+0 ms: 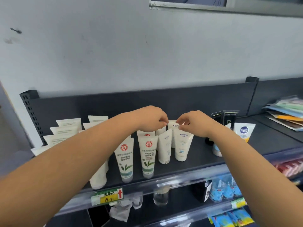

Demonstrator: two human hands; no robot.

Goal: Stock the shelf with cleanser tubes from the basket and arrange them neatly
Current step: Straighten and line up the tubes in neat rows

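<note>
**A:** Cleanser tube stands cap-down in the back row on the shelf, behind its twins.

**B:** We log the left hand and right hand pinching its flat top crimp, fingers curled at either corner.

**A:** We judge it light, soft-walled, slick, and tippy on that narrow cap. The crimp is the stiffest part, so it's the best hold.

**B:** Basket not in view. On the lower tier there's a clear jar; we cannot tell its contents.
</note>
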